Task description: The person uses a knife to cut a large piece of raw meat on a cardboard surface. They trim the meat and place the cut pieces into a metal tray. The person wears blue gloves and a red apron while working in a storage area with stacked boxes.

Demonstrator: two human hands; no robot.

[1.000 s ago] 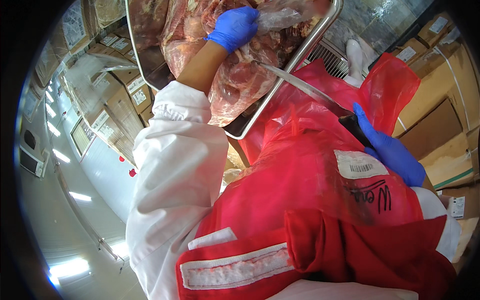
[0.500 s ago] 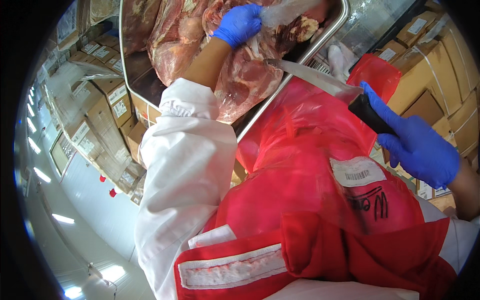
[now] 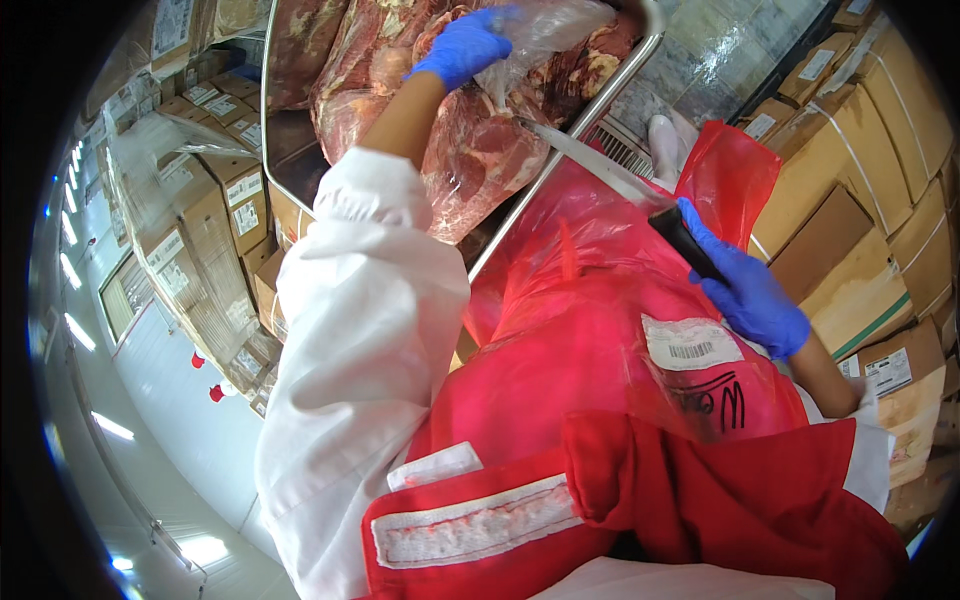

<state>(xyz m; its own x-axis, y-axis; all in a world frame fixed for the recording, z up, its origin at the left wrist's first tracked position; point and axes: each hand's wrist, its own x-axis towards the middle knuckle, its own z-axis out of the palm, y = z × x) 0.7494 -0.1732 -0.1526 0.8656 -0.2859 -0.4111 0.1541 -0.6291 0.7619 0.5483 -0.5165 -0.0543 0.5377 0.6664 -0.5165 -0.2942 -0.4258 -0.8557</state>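
My left hand (image 3: 463, 48), in a blue glove, is closed on clear plastic film (image 3: 560, 28) over large cuts of raw red meat (image 3: 470, 165). The meat fills a metal tub (image 3: 602, 104), and part of it is still covered by film. In my gloved right hand (image 3: 752, 295) is a knife (image 3: 610, 172), gripped by its black handle. Its long blade crosses the tub's near rim, and the tip reaches the film and meat just below my left hand.
A red plastic apron (image 3: 560, 360) covers my front, beside the tub. Stacked cardboard boxes (image 3: 850, 170) stand on the right, and film-wrapped boxes (image 3: 190, 230) on the left. Tiled wet floor (image 3: 705, 55) shows beyond the tub, with a white boot (image 3: 663, 145) near a floor grate.
My right hand has moved left and slightly down with the knife, whose tip has shifted slightly left. My left hand stays at the film, its fingers straighter. The whole view has shifted a little.
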